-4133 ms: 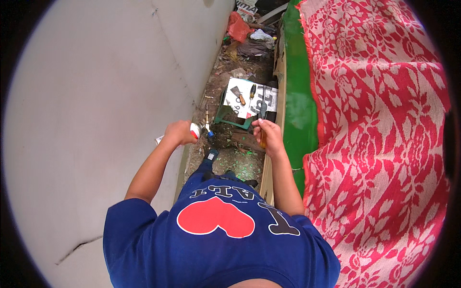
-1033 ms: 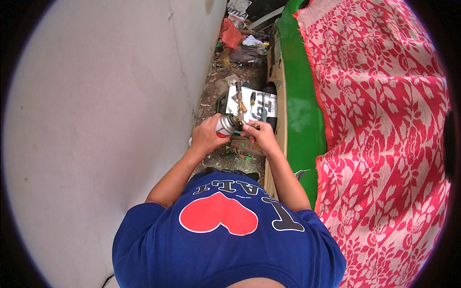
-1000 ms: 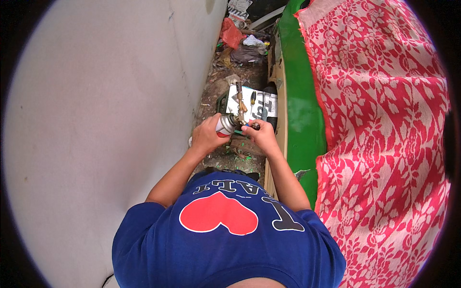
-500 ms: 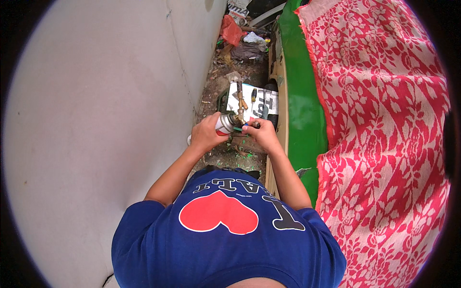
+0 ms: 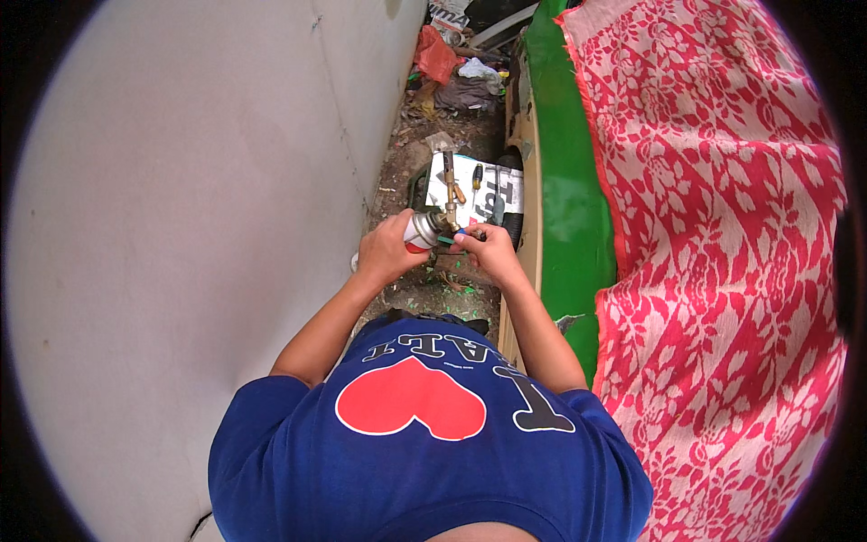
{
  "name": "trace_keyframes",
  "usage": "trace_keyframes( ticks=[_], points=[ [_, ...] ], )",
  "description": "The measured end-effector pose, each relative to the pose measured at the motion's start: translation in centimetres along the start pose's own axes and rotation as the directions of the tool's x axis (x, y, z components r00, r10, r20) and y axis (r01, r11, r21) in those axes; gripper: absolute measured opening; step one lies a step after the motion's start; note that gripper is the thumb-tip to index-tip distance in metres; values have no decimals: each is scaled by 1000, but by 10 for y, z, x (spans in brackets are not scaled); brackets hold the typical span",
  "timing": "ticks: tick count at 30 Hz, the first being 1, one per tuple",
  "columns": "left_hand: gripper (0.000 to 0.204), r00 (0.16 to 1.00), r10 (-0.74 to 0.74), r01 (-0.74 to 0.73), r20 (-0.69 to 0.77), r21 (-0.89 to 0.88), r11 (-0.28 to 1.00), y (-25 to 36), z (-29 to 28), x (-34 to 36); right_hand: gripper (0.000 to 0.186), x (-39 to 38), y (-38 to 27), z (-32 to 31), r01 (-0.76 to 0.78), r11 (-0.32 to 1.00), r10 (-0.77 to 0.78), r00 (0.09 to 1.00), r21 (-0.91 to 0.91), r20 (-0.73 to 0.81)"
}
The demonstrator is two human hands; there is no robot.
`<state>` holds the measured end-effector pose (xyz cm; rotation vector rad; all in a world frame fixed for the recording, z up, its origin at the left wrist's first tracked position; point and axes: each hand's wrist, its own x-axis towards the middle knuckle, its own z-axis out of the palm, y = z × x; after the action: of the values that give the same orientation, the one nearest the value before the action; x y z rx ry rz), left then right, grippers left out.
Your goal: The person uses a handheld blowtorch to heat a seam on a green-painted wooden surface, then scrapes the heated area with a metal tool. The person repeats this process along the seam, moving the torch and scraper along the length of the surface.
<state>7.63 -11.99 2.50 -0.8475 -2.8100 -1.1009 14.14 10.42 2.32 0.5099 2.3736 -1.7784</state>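
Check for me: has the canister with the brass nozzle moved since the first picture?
Yes. The canister, held in the left hand, has shifted right, away from the pale wall and closer to the green panel.

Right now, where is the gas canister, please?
In the head view, the gas canister is just left of centre, held in the person's left grip, below and left of the brass torch nozzle.

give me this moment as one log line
left hand: gripping gas canister | right hand: at blue knob, dark object in grip | screwdriver: on white sheet
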Motion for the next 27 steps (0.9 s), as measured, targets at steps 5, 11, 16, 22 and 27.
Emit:
trace_keyframes(
  ticks=[5,11,16,22,27],
  points=[
    [72,1000,-21,20,12,29,999,1,-1,0,32,-17,-23,26,66,865,-252,915,-497,-315],
    [73,1000,-24,24,13,33,999,-2,0,0,33,-23,-36,21,34,895,-164,952,-445,-258],
    [75,998,-43,45,41,-44,998,1,-3,0,27,-8,-10,6,3,993,-5,1000,121,13],
    [75,1000,-2,6,23,-144,990,-4,-5,0,28,-16,-11,6,-278,685,72,945,673,318],
    [76,999,-22,25,46,-68,997,-2,-6,-1,35,-18,-20,12,158,971,-179,978,-176,-109]
  ],
)
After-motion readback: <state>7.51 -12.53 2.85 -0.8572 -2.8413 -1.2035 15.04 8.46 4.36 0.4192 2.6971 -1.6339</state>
